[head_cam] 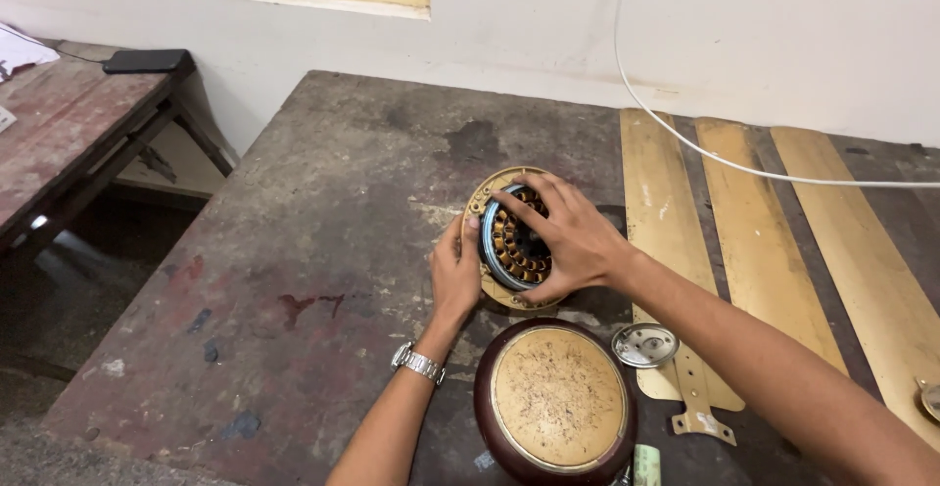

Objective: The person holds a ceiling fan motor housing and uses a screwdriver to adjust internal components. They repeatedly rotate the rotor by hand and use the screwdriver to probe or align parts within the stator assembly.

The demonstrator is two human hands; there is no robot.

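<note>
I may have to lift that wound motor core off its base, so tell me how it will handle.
The motor core is packed with copper coils and a metal ring, so it is probably heavy for its size. It looks stiff. The exposed coils could be damaged by rough gripping. Both the left hand and right hand grip it, hinting at weight.

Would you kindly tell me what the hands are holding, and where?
Both grip the fan motor: left hand on its left rim, right hand over its top.

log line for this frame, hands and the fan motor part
left hand: steadies rim of round tan motor housing | right hand: grips copper-wound stator | near: maroon-rimmed tan cover, small silver cap, tan fan blades
</note>
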